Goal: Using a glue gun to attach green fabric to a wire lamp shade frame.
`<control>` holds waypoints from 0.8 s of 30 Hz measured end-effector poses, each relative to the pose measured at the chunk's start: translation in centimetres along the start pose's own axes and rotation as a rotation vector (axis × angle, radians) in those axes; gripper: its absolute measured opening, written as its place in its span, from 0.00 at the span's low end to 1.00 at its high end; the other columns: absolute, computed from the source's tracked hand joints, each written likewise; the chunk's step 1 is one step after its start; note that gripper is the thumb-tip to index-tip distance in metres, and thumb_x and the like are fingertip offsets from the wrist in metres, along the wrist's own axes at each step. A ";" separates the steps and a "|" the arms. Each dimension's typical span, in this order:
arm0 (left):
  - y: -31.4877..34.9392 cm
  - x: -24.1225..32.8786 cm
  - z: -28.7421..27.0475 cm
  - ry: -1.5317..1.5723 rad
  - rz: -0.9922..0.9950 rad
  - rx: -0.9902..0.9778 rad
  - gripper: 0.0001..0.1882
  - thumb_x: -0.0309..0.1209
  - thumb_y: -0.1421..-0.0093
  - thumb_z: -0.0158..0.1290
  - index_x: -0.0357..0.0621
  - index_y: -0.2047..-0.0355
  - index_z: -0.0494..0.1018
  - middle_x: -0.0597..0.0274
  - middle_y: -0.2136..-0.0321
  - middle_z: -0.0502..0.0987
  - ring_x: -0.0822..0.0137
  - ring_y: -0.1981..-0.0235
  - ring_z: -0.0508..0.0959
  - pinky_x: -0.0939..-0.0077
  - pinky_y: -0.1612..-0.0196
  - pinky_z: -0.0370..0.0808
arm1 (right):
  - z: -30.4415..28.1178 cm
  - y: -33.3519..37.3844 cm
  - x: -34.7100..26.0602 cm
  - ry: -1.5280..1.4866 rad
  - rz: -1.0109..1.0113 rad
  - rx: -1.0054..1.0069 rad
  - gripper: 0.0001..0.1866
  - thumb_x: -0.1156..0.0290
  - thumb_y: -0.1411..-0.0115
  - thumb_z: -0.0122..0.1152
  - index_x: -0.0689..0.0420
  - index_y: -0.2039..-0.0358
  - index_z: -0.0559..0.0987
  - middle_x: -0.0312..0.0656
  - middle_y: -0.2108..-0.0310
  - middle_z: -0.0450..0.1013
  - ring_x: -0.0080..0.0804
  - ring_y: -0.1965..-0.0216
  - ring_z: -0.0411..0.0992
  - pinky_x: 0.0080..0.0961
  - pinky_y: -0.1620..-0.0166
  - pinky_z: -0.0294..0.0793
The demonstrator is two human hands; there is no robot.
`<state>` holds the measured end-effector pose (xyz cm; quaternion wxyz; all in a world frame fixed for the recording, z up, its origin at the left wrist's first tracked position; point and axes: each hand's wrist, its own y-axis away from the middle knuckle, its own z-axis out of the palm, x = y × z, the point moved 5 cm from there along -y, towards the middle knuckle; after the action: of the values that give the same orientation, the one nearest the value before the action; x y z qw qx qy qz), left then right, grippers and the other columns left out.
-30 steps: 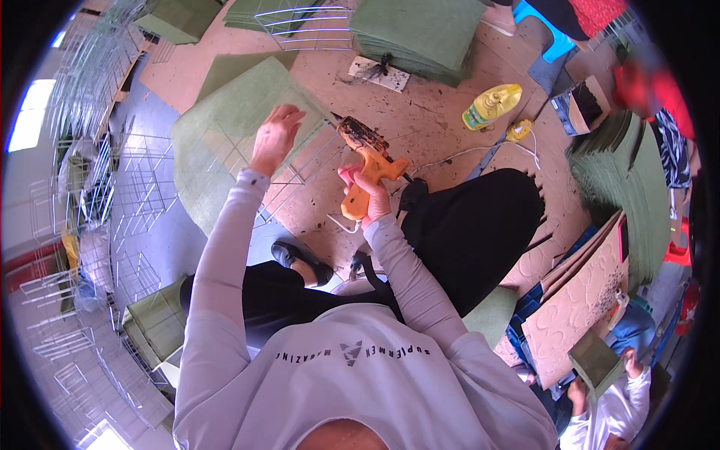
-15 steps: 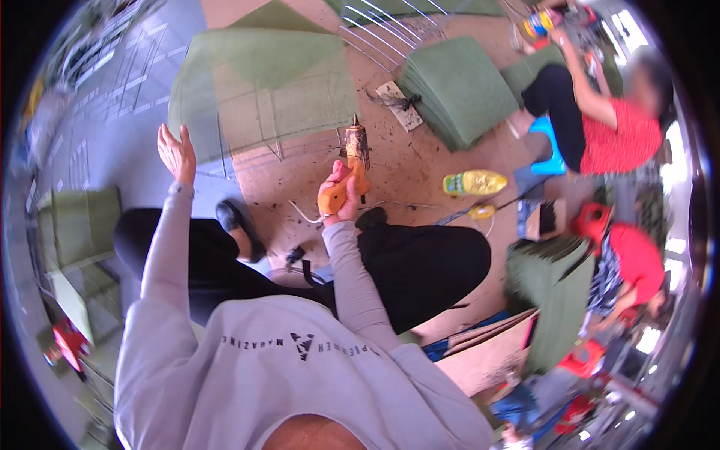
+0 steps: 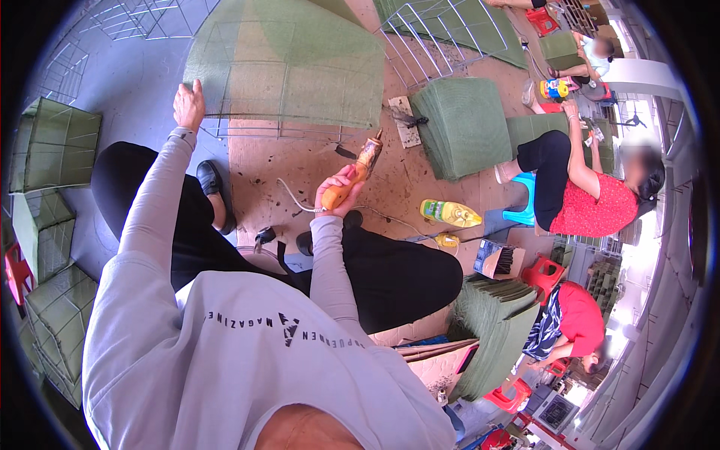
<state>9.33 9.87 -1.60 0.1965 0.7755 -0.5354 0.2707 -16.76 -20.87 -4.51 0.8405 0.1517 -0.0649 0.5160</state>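
Observation:
My right hand (image 3: 341,187) is wrapped round the yellow-orange handle of a hot glue gun (image 3: 367,159), its nozzle tilted up and to the right. Ahead of me a translucent green mesh sheet (image 3: 300,75) lies over a wire frame (image 3: 277,133), whose near wires show below the sheet. My left hand (image 3: 189,106) has its fingers curled at the left edge of the sheet; the fingertips are partly hidden, and whether they also hold a wire is unclear. The nozzle is apart from the sheet's near right corner.
A stack of green sheets (image 3: 465,124) stands right of a small board (image 3: 405,124). Nearer are a yellow bottle (image 3: 450,213) and the gun's cord (image 3: 300,201). Green mesh-covered frames (image 3: 56,142) stand at left, bare wire frames (image 3: 442,37) ahead. Several people sit working at right.
My left hand has gone from spread fingers beside the sheet to curled fingers at its edge. The glue gun has tilted to the right, and the view has shifted.

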 end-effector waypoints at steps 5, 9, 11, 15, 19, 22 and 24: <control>0.4 0.3 0.2 -0.002 0.014 0.021 0.30 0.52 0.43 0.36 0.36 0.53 0.60 0.42 0.50 0.62 0.46 0.46 0.60 0.52 0.47 0.56 | 0.4 -0.1 0.6 0.025 0.029 -0.003 0.22 0.60 0.46 0.55 0.60 0.55 0.70 0.44 0.58 0.71 0.23 0.72 0.71 0.18 0.67 0.71; 0.3 0.5 0.6 -0.017 0.022 -0.022 0.31 0.52 0.43 0.36 0.37 0.52 0.59 0.43 0.50 0.62 0.47 0.46 0.59 0.52 0.47 0.56 | -0.4 -0.6 0.4 0.036 0.051 0.017 0.24 0.56 0.46 0.55 0.60 0.55 0.69 0.44 0.58 0.71 0.24 0.71 0.71 0.18 0.67 0.71; 0.2 0.2 0.6 -0.023 0.024 -0.032 0.31 0.52 0.43 0.36 0.37 0.52 0.59 0.43 0.49 0.62 0.46 0.46 0.58 0.52 0.47 0.56 | -1.0 -0.5 0.0 0.037 0.025 0.038 0.24 0.56 0.46 0.55 0.60 0.55 0.69 0.44 0.59 0.71 0.24 0.71 0.71 0.18 0.67 0.71; 0.1 0.4 0.6 -0.006 0.035 -0.023 0.31 0.52 0.43 0.36 0.36 0.52 0.59 0.41 0.51 0.62 0.45 0.47 0.60 0.54 0.47 0.57 | -0.9 -0.1 -0.3 0.025 -0.011 0.012 0.23 0.56 0.45 0.54 0.60 0.54 0.69 0.44 0.58 0.71 0.24 0.71 0.70 0.18 0.68 0.70; -0.3 -0.7 0.4 0.010 -0.027 0.003 0.32 0.52 0.43 0.36 0.32 0.54 0.60 0.36 0.53 0.63 0.44 0.49 0.62 0.57 0.48 0.58 | 0.1 0.0 0.4 0.029 0.020 -0.059 0.24 0.55 0.44 0.52 0.60 0.54 0.69 0.45 0.57 0.70 0.24 0.71 0.70 0.19 0.67 0.70; -0.8 -1.6 0.9 0.027 -0.024 0.066 0.33 0.53 0.43 0.36 0.29 0.55 0.60 0.34 0.54 0.64 0.43 0.49 0.62 0.58 0.48 0.58 | -0.9 0.1 1.6 0.044 0.132 -0.005 0.25 0.53 0.45 0.52 0.59 0.54 0.69 0.45 0.58 0.70 0.25 0.71 0.70 0.20 0.67 0.70; -0.4 -1.5 1.4 0.028 -0.034 0.039 0.34 0.53 0.43 0.36 0.29 0.54 0.60 0.34 0.54 0.64 0.43 0.49 0.62 0.58 0.47 0.58 | -1.9 0.4 1.8 0.071 0.156 0.026 0.26 0.52 0.45 0.52 0.60 0.54 0.69 0.45 0.58 0.70 0.25 0.71 0.70 0.20 0.66 0.70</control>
<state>9.61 10.28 -3.62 0.1932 0.7842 -0.5140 0.2889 -16.33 -18.57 -5.77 0.7977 0.1384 -0.0399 0.5857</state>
